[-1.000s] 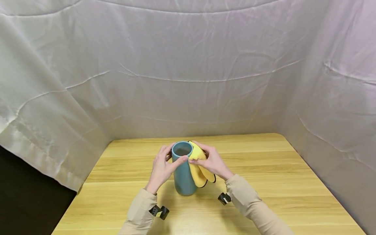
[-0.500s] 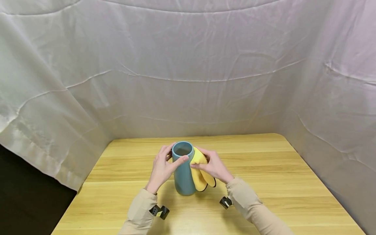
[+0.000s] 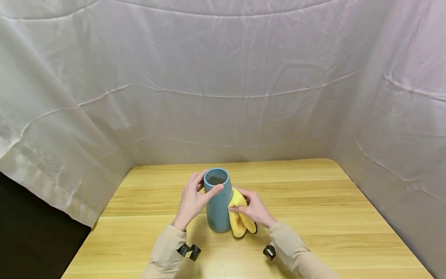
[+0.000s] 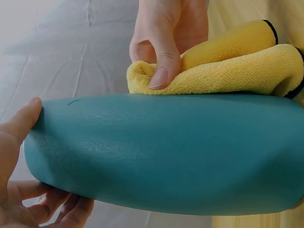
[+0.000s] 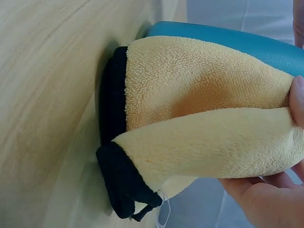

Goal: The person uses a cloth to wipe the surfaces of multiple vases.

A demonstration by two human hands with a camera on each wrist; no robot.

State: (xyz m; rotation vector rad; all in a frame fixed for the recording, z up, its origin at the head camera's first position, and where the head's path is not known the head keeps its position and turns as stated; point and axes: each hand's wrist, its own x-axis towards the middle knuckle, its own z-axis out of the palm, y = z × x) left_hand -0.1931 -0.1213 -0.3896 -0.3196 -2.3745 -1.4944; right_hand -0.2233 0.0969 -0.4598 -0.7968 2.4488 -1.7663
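Note:
A tall teal vase (image 3: pixel 218 211) stands upright on the wooden table, its round mouth facing up. My left hand (image 3: pixel 192 199) grips it near the rim, thumb on the near side and fingers round the far side. Against the vase's right side lies a folded yellow cloth (image 3: pixel 237 219) with dark edging. My right hand (image 3: pixel 256 209) pinches the cloth's upper end between thumb and fingers. In the left wrist view a small dark mark (image 4: pixel 74 101) shows near the vase's top. The cloth's dark-edged lower end (image 5: pixel 118 175) hangs close to the table in the right wrist view.
The wooden table (image 3: pixel 313 201) reaches out on both sides of the vase. Pale grey curtains (image 3: pixel 226 116) enclose the back and sides. A small black camera (image 3: pixel 189 251) sits at the left wrist and another black camera (image 3: pixel 270 252) at the right wrist.
My right hand has slid down the vase's right side with the yellow cloth, from the rim to around mid-height. The left hand and the vase hold almost still.

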